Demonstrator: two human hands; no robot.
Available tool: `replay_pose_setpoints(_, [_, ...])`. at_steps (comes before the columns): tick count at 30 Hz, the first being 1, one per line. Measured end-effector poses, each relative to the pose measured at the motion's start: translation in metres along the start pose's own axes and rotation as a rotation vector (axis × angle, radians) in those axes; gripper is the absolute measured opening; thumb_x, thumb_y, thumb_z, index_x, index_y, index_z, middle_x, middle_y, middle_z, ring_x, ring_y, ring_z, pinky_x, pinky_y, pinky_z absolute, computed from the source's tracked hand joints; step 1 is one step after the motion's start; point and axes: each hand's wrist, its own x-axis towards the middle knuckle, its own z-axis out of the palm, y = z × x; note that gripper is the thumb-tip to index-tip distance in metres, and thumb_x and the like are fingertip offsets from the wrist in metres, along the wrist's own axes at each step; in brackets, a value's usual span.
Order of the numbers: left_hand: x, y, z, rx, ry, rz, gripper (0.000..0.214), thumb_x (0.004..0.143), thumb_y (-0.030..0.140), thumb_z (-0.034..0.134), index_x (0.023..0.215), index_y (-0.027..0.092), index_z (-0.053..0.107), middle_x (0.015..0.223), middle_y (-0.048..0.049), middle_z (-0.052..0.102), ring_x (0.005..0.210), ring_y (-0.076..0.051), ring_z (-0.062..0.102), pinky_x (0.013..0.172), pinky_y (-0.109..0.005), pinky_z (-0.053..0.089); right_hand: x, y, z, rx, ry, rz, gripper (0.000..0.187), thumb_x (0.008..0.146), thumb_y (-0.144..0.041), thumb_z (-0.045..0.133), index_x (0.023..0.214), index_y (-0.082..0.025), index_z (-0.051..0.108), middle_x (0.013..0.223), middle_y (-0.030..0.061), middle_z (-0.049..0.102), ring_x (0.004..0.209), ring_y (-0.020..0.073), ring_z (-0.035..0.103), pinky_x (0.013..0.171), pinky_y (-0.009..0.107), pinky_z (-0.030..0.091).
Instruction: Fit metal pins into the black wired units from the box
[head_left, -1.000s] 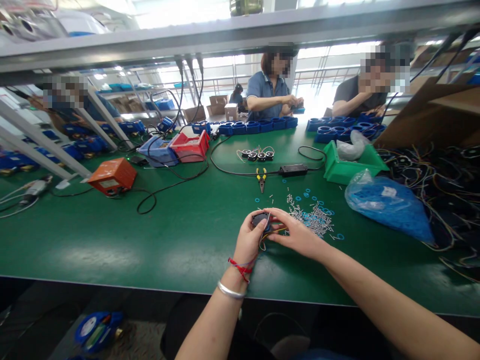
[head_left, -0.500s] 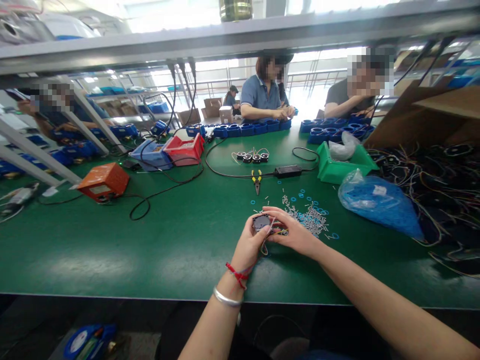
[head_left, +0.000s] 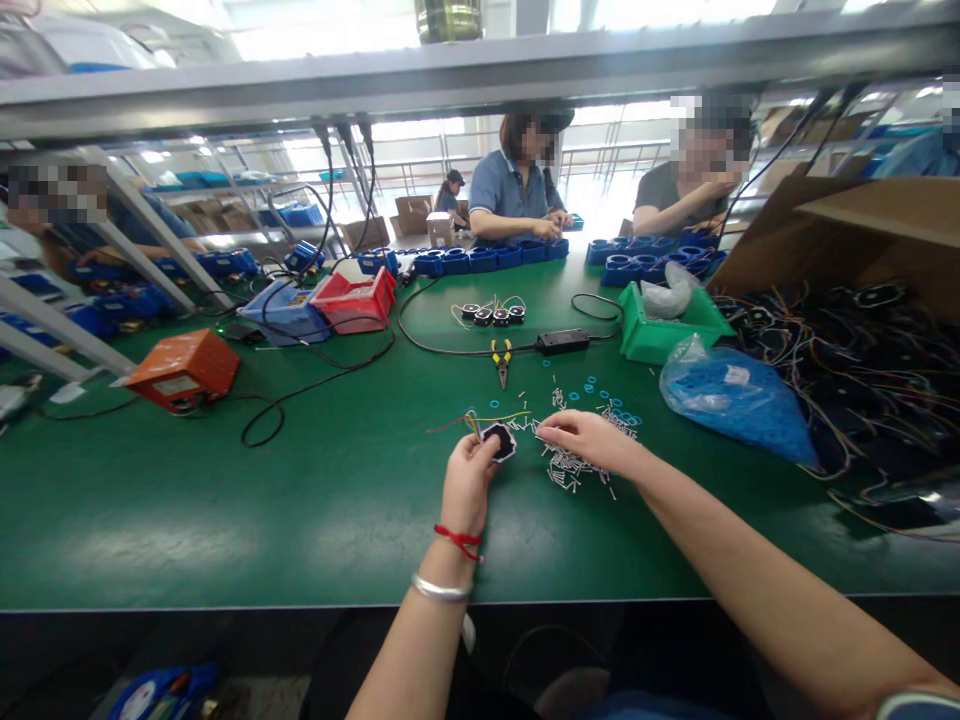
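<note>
In my left hand (head_left: 465,485), closed between thumb and fingers, is a small black, squarish part with a pale rim (head_left: 502,445). Thin coloured wires (head_left: 471,424) come off it, a yellow one reaching right and a red one left. My right hand (head_left: 589,438) is over the loose screws (head_left: 568,472) on the green table, its fingertips pressed together among them. Whatever those fingertips hold is too small to make out. Small blue rings (head_left: 576,396) lie scattered just beyond the screws. Yellow-handled pliers (head_left: 502,368) rest farther back.
Several similar wired parts (head_left: 493,315) stand behind the pliers, near a black cable adapter (head_left: 562,341). Right are a green bin (head_left: 660,335), a blue-filled bag (head_left: 739,400) and heaped wired parts. Left are red (head_left: 358,305) and blue bins and an orange box (head_left: 184,370). Co-workers sit opposite.
My hands have moved apart. The left keeps the black part, turned so its other face shows and its wires spread out. The right has let go of it and reached into the screws.
</note>
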Motion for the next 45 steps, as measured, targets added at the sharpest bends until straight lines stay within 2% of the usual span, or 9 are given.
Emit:
replay_pose_setpoints(3, [0.007,0.0,-0.01,-0.25,0.138,-0.078,0.021,0.074,0.022,0.064,0.092,0.011,0.06,0.095,-0.0112,0.066,0.089,-0.019,0.063,0.085,-0.035,0.047,0.002,0.024,-0.004,-0.396,0.089,-0.055,0.02,0.08,-0.028,0.058,0.097,-0.021,0.066,0.1,0.006,0.061,0.088,0.0182,0.058,0.082,0.029,0.043])
replay_pose_setpoints(6, [0.011,-0.002,-0.015,-0.378,0.207,-0.107,0.016,0.077,0.017,0.061,0.091,0.011,0.06,0.091,-0.0102,0.067,0.087,-0.018,0.064,0.086,-0.036,0.048,0.002,0.042,0.003,-0.489,0.008,-0.099,0.014,0.08,-0.023,0.058,0.092,-0.022,0.066,0.096,0.0047,0.058,0.086,0.0168,0.057,0.078,0.027,0.043])
replay_pose_setpoints(9, [0.01,-0.004,-0.013,-0.439,0.189,-0.139,0.012,0.078,0.014,0.057,0.089,0.011,0.061,0.089,-0.0105,0.067,0.089,-0.019,0.064,0.088,-0.038,0.048,0.003,0.046,0.011,-0.509,0.055,-0.104,0.01,0.082,-0.023,0.055,0.082,-0.02,0.065,0.089,0.0039,0.058,0.08,0.0157,0.057,0.073,0.026,0.042])
replay_pose_setpoints(17, [0.005,-0.005,-0.007,-0.416,0.033,-0.166,0.016,0.078,0.016,0.059,0.093,0.009,0.061,0.101,-0.0137,0.065,0.101,-0.022,0.059,0.095,-0.04,0.044,0.0,0.032,0.007,-0.351,0.261,-0.102,0.015,0.085,-0.029,0.052,0.08,-0.02,0.064,0.084,0.0027,0.062,0.078,0.0162,0.058,0.07,0.027,0.042])
replay_pose_setpoints(23, [-0.001,-0.007,0.0,-0.376,-0.107,-0.222,0.023,0.08,0.023,0.059,0.099,0.01,0.06,0.108,-0.0145,0.062,0.105,-0.023,0.057,0.094,-0.038,0.044,-0.009,-0.006,0.017,0.235,0.216,-0.072,0.017,0.083,-0.033,0.052,0.093,-0.02,0.057,0.08,-0.0005,0.064,0.071,0.0134,0.062,0.067,0.025,0.048])
replay_pose_setpoints(25, [-0.002,-0.008,0.0,-0.366,-0.151,-0.219,0.023,0.08,0.023,0.059,0.1,0.011,0.06,0.108,-0.0135,0.062,0.102,-0.021,0.058,0.094,-0.037,0.044,-0.01,-0.018,0.023,0.299,0.214,-0.109,0.016,0.082,-0.033,0.054,0.091,-0.02,0.057,0.083,-0.0003,0.064,0.074,0.0133,0.062,0.069,0.025,0.049])
replay_pose_setpoints(33, [-0.004,-0.007,-0.002,-0.389,-0.185,-0.201,0.025,0.079,0.021,0.06,0.103,0.014,0.059,0.109,-0.011,0.062,0.101,-0.019,0.058,0.094,-0.038,0.044,-0.011,-0.029,0.029,-0.069,0.398,-0.246,0.01,0.084,-0.027,0.054,0.081,-0.02,0.06,0.079,0.0003,0.063,0.074,0.0147,0.058,0.068,0.027,0.044])
replay_pose_setpoints(41, [-0.004,-0.001,0.0,-0.427,-0.102,-0.195,0.022,0.078,0.02,0.06,0.099,0.013,0.061,0.103,-0.0087,0.064,0.1,-0.018,0.059,0.095,-0.036,0.044,-0.014,-0.028,0.034,-0.064,0.325,-0.395,0.021,0.088,-0.021,0.046,0.102,-0.022,0.061,0.106,0.0042,0.06,0.1,0.0169,0.056,0.09,0.032,0.044])
replay_pose_setpoints(45, [0.0,-0.002,-0.005,-0.444,-0.032,-0.109,0.02,0.078,0.021,0.061,0.097,0.013,0.062,0.103,-0.0079,0.064,0.101,-0.018,0.058,0.095,-0.036,0.043,-0.014,-0.004,0.04,-0.18,0.305,-0.314,0.025,0.084,-0.02,0.051,0.108,-0.02,0.058,0.118,0.007,0.052,0.108,0.0181,0.05,0.096,0.036,0.04])
